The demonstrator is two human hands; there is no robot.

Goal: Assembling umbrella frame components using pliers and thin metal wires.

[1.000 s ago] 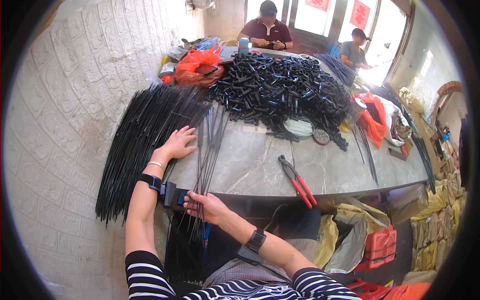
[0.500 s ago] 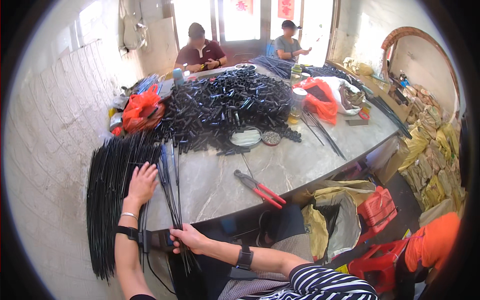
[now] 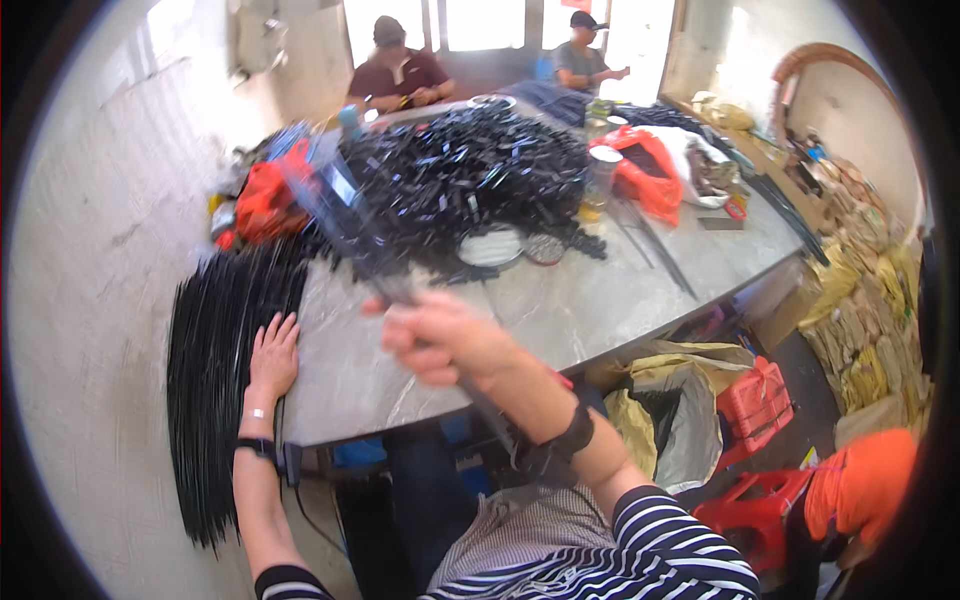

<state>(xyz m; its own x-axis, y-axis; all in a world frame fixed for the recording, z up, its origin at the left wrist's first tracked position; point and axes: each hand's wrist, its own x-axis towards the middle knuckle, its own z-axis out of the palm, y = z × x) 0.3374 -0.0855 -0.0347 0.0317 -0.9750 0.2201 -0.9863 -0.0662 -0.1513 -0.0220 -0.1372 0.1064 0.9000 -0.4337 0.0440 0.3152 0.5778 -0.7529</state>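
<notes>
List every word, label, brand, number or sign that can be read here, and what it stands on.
None can be read.
Striped shirt: pale print on the front, too blurred to read.
Red patch at the picture's top edge: cut off, no characters legible.

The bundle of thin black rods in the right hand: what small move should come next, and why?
Perhaps lower the bundle toward the grey marbled tabletop: the right hand grips it raised, and bare surface shows between that hand and the left hand.
</notes>
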